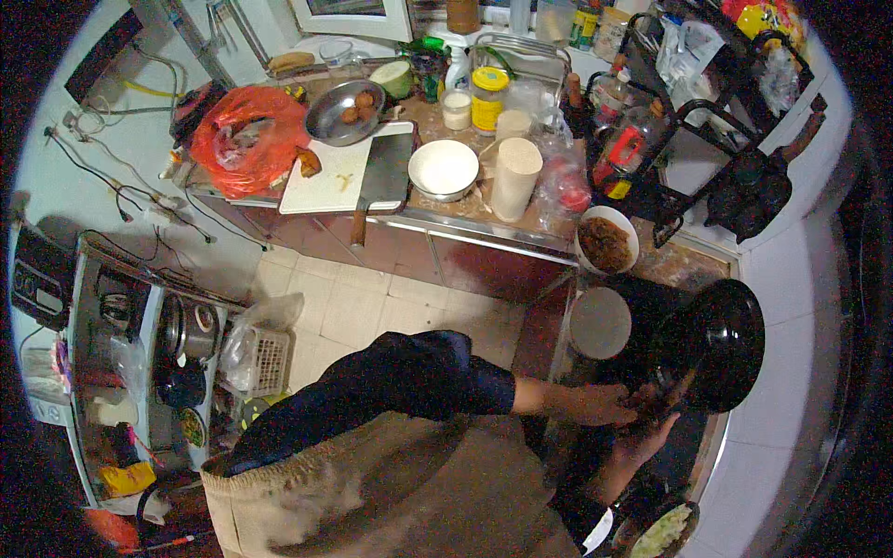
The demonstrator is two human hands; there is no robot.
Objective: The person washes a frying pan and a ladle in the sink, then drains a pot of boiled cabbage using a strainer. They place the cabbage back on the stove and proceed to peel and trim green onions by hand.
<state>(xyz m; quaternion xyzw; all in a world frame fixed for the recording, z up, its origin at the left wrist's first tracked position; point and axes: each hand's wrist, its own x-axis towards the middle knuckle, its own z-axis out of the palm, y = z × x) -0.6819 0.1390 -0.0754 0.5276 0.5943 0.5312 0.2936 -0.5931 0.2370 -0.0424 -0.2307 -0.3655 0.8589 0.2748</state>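
A glossy black wok (pixel 732 349) is at the right, over the dark stovetop. At its near side are my left hand (pixel 621 404), below a pushed-up dark sleeve, and my right hand (pixel 645 443), close beneath it. Shadow and overlap hide the fingers, so I cannot tell what either hand grips. A round grey disc (pixel 600 322) lies left of the wok. Beyond it stands a white bowl (pixel 633 230) holding brown food (pixel 604 244). Nearer me, a dish of chopped pale-green vegetable (pixel 663 533) sits by the right forearm.
On the far counter, a cleaver (pixel 386 167) lies across a white cutting board (pixel 328 174), its handle past the edge. Nearby are a white bowl (pixel 444 167), a yellow-lidded jar (pixel 490 101) and a red plastic bag (pixel 244 139). A black rack (pixel 698 111) holds bottles.
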